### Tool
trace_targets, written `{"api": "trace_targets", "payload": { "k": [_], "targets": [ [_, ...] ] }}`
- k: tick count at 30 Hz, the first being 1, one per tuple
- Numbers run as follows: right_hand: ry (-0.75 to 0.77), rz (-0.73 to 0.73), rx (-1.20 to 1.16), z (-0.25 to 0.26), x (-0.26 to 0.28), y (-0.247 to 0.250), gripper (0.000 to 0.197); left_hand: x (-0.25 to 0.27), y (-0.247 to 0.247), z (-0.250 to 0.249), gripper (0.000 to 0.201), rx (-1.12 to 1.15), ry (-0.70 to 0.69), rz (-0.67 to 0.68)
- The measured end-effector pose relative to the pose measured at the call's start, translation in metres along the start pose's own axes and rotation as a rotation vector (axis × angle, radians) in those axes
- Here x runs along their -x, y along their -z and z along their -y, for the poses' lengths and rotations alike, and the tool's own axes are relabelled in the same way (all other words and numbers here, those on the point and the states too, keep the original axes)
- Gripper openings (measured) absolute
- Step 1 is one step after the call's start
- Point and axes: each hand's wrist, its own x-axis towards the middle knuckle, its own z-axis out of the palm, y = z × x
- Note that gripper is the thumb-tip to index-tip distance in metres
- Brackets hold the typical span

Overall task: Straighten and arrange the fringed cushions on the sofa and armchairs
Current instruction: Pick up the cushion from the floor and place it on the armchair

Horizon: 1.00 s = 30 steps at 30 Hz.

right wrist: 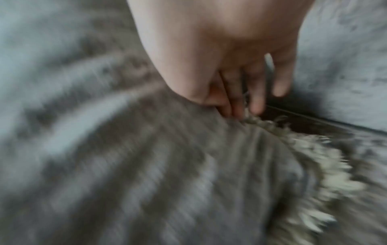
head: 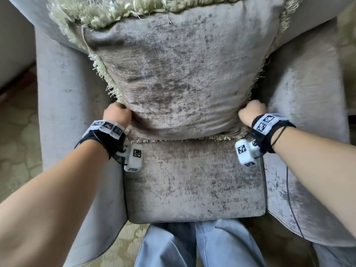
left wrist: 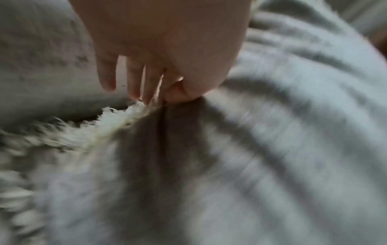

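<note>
Both hands, left (head: 117,115) and right (head: 251,111), fingers curled, pinching.

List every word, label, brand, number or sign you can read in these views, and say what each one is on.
None: no readable words, numbers or brand names in any view.
The white blocks strapped to both wrists carry only black-and-white square marker patterns, not text.
The fringed cushion and the armchair show no tag or label.
Both wrist views are motion-blurred and show only hands and fabric.
</note>
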Motion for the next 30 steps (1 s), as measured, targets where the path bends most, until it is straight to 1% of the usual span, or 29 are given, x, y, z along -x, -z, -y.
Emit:
{"api": "trace_targets", "payload": {
  "k": [1,2,3,4,5,6,7,9,10,11,13,15,17,18,20,22,24,26,27,29,30],
  "targets": [
    [0.008,-0.099,-0.155,0.005,-0.001,0.012,0.022,-0.006,0.008,-0.005,0.035,0.202,0.0,-0.077],
    [0.032,-0.168,-0.33,0.014,-0.004,0.023,0.025,-0.012,0.015,-0.008,0.038,0.424,0.004,-0.11],
    [0.067,-0.211,-0.508,0.023,-0.007,0.035,0.032,-0.018,0.023,-0.014,0.04,0.673,0.005,-0.116],
    [0.094,-0.213,-0.687,0.033,-0.013,0.044,0.041,-0.021,0.031,-0.02,0.043,0.902,0.003,-0.105],
    [0.114,-0.203,-0.872,0.041,-0.017,0.053,0.053,-0.029,0.037,-0.025,0.051,1.045,0.004,-0.088],
    [0.119,-0.191,-1.042,0.048,-0.02,0.06,0.062,-0.032,0.043,-0.032,0.058,1.105,0.009,-0.038],
    [0.113,-0.175,-1.177,0.051,-0.028,0.064,0.067,-0.033,0.047,-0.04,0.062,1.133,-0.011,0.003],
    [0.1,-0.101,-1.349,0.054,-0.035,0.071,0.065,-0.031,0.047,-0.054,0.072,1.187,-0.054,0.027],
    [0.11,-0.078,-1.374,0.056,-0.035,0.073,0.059,-0.022,0.049,-0.063,0.073,1.195,-0.08,0.018],
    [0.143,-0.085,-1.379,0.058,-0.036,0.075,0.047,-0.019,0.049,-0.067,0.069,1.182,-0.115,-0.033],
    [0.209,-0.189,-1.326,0.056,-0.039,0.076,0.023,-0.016,0.049,-0.072,0.051,1.165,-0.189,-0.164],
    [0.245,-0.282,-1.261,0.051,-0.042,0.074,0.013,-0.017,0.05,-0.071,0.024,1.177,-0.192,-0.283],
    [0.266,-0.324,-1.204,0.052,-0.042,0.07,0.01,-0.023,0.049,-0.073,0.007,1.172,-0.16,-0.334],
    [0.267,-0.332,-1.17,0.053,-0.04,0.067,0.012,-0.025,0.047,-0.073,0.006,1.149,-0.143,-0.336],
    [0.214,-0.353,-1.101,0.057,-0.04,0.065,0.015,-0.03,0.044,-0.075,0.026,1.073,-0.098,-0.331],
    [0.187,-0.376,-1.078,0.056,-0.041,0.065,0.011,-0.031,0.043,-0.074,0.035,1.004,-0.09,-0.359],
    [0.18,-0.383,-1.061,0.053,-0.041,0.065,0.024,-0.03,0.041,-0.071,0.035,0.889,-0.07,-0.374],
    [0.157,-0.364,-1.067,0.05,-0.034,0.067,0.039,-0.027,0.044,-0.07,0.029,0.793,-0.012,-0.388],
    [0.142,-0.352,-1.064,0.049,-0.03,0.067,0.043,-0.026,0.045,-0.07,0.027,0.748,0.01,-0.378],
    [0.13,-0.312,-1.07,0.048,-0.019,0.069,0.053,-0.019,0.05,-0.072,0.05,0.616,0.077,-0.36],
    [0.112,-0.294,-1.084,0.049,-0.012,0.071,0.06,-0.014,0.052,-0.073,0.056,0.566,0.11,-0.349]
  ]
}}
